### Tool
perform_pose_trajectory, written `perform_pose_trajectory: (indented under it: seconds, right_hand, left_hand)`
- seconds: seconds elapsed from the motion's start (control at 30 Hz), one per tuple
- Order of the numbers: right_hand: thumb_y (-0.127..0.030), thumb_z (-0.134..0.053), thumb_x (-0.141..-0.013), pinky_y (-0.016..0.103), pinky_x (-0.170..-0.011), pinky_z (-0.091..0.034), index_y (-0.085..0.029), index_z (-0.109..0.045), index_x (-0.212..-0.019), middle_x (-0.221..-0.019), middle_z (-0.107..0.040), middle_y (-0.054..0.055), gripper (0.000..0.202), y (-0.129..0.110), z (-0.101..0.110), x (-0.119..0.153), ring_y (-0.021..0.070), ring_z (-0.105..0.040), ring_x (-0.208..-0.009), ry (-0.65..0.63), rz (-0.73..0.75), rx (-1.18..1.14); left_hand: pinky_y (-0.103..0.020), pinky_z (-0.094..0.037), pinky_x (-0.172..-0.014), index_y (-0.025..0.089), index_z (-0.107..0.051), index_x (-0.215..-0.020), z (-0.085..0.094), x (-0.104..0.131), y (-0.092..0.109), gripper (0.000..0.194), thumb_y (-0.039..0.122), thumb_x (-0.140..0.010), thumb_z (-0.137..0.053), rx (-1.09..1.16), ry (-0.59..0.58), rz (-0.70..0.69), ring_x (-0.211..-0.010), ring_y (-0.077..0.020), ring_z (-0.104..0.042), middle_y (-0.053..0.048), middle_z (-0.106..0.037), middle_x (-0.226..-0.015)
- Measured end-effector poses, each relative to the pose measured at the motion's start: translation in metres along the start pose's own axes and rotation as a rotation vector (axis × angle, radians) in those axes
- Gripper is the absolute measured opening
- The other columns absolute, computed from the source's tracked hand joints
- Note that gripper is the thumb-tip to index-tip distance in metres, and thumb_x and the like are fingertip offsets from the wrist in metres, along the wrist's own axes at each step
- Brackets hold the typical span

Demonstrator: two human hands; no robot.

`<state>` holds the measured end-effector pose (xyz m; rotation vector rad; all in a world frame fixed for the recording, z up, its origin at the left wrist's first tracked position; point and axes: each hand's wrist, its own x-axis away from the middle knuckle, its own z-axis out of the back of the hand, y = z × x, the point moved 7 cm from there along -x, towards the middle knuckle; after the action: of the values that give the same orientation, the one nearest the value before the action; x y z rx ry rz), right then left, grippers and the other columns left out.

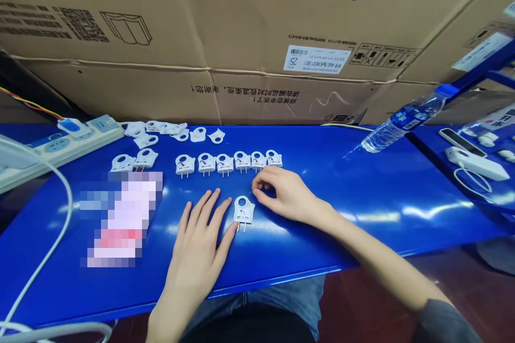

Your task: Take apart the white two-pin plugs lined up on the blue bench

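A white two-pin plug part (244, 211) with a round hole lies on the blue table, its metal pins pointing at me. My left hand (197, 246) rests flat with fingers spread, its thumb tip beside the pins. To the right of the part, my right hand (287, 195) is closed, thumb and forefinger pinched together; what they hold, if anything, is too small to make out. Just beyond that hand runs a row of several similar plug parts (207, 162), with small dark and red details inside.
More white plastic parts (161, 128) lie at the back left, near a power strip (72, 141) with a white cable. A blurred-out pinkish item (129, 214) is left of my hand. A water bottle (406, 117) lies at the right. Large cartons (241, 26) stand behind the table.
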<state>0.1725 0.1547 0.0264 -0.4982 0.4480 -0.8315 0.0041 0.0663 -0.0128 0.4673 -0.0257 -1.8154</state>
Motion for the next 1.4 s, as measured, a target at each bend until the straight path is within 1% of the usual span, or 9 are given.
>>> perform_pose_trajectory:
  seconds: [0.13, 0.33, 0.43, 0.6, 0.7, 0.83, 1.1, 1.23, 1.4]
  right_hand:
    - [-0.021, -0.065, -0.098, 0.026, -0.078, -0.048, -0.021, -0.071, -0.098, -0.095, -0.070, 0.000, 0.006, 0.016, 0.007, 0.000, 0.0133, -0.064, -0.082, -0.083, 0.016, -0.004]
    - [-0.025, -0.054, -0.104, 0.031, -0.077, -0.048, -0.021, -0.070, -0.115, -0.112, -0.070, 0.008, 0.020, 0.042, 0.033, -0.002, 0.0231, -0.063, -0.103, 0.184, -0.130, 0.364]
    - [-0.029, -0.059, -0.102, 0.032, -0.071, -0.046, -0.021, -0.069, -0.119, -0.116, -0.070, 0.010, 0.022, 0.054, 0.033, -0.002, 0.0268, -0.062, -0.106, 0.126, -0.212, 0.495]
    - [-0.029, -0.061, -0.099, 0.031, -0.067, -0.044, -0.020, -0.071, -0.105, -0.106, -0.070, 0.010, 0.014, 0.060, 0.030, -0.001, 0.0258, -0.063, -0.098, 0.098, -0.251, 0.493]
    - [-0.029, -0.062, -0.097, 0.032, -0.072, -0.048, -0.021, -0.070, -0.100, -0.102, -0.071, 0.008, 0.012, 0.052, 0.036, 0.001, 0.0244, -0.064, -0.096, 0.234, -0.225, 0.423]
    - [-0.030, -0.060, -0.098, 0.035, -0.085, -0.052, -0.022, -0.067, -0.099, -0.103, -0.072, 0.007, 0.011, 0.025, 0.040, 0.004, 0.0227, -0.065, -0.098, 0.392, -0.063, 0.275]
    - [-0.030, -0.057, -0.098, 0.032, -0.078, -0.051, -0.021, -0.069, -0.100, -0.099, -0.074, 0.006, 0.015, -0.025, -0.013, 0.011, 0.0194, -0.063, -0.088, 0.120, 0.286, 0.182]
    - [-0.034, -0.059, -0.097, 0.032, -0.071, -0.047, -0.020, -0.069, -0.097, -0.097, -0.074, 0.005, 0.018, -0.036, -0.030, 0.015, 0.0187, -0.061, -0.085, 0.036, 0.367, 0.214]
    - [-0.037, -0.059, -0.098, 0.032, -0.070, -0.044, -0.020, -0.069, -0.096, -0.095, -0.072, 0.005, 0.020, -0.036, -0.036, 0.016, 0.0192, -0.059, -0.084, 0.018, 0.359, 0.281]
  left_hand:
    - [-0.060, -0.029, -0.126, 0.023, -0.053, -0.146, -0.001, 0.000, 0.000, 0.046, 0.044, -0.107, -0.041, 0.000, -0.009, -0.015, -0.151, -0.0316, -0.043, -0.011, -0.053, -0.158]
    - [-0.060, -0.027, -0.127, 0.024, -0.043, -0.154, 0.001, 0.000, 0.000, 0.051, 0.043, -0.107, -0.043, 0.053, -0.006, -0.013, -0.151, -0.0310, -0.042, -0.012, -0.051, -0.159]
    - [-0.058, -0.034, -0.125, 0.031, -0.045, -0.153, 0.006, 0.000, 0.003, 0.047, 0.037, -0.106, -0.047, 0.126, 0.000, -0.054, -0.149, -0.0296, -0.045, -0.008, -0.050, -0.159]
    - [-0.052, -0.045, -0.118, 0.034, -0.057, -0.141, 0.013, -0.001, 0.009, 0.039, 0.026, -0.103, -0.053, 0.187, 0.032, -0.135, -0.145, -0.0283, -0.048, -0.007, -0.051, -0.156]
    - [-0.054, -0.046, -0.116, 0.030, -0.063, -0.132, 0.013, -0.001, 0.008, 0.031, 0.025, -0.103, -0.055, 0.158, 0.050, -0.125, -0.144, -0.0298, -0.049, -0.009, -0.055, -0.151]
    - [-0.055, -0.048, -0.112, 0.026, -0.068, -0.121, 0.015, -0.002, 0.004, 0.023, 0.026, -0.103, -0.053, 0.122, 0.093, -0.046, -0.139, -0.0319, -0.052, -0.011, -0.059, -0.144]
    - [-0.049, -0.051, -0.099, 0.025, -0.067, -0.122, 0.020, 0.006, -0.020, 0.028, 0.039, -0.104, -0.051, 0.087, 0.171, 0.235, -0.117, -0.0316, -0.060, -0.010, -0.066, -0.127]
    - [-0.043, -0.050, -0.092, 0.026, -0.065, -0.124, 0.020, 0.007, -0.024, 0.027, 0.039, -0.104, -0.052, 0.114, 0.200, 0.217, -0.104, -0.0269, -0.063, -0.006, -0.070, -0.112]
    - [-0.039, -0.048, -0.084, 0.025, -0.065, -0.125, 0.018, 0.006, -0.020, 0.027, 0.035, -0.106, -0.049, 0.114, 0.160, 0.177, -0.100, -0.0250, -0.063, -0.005, -0.070, -0.108]
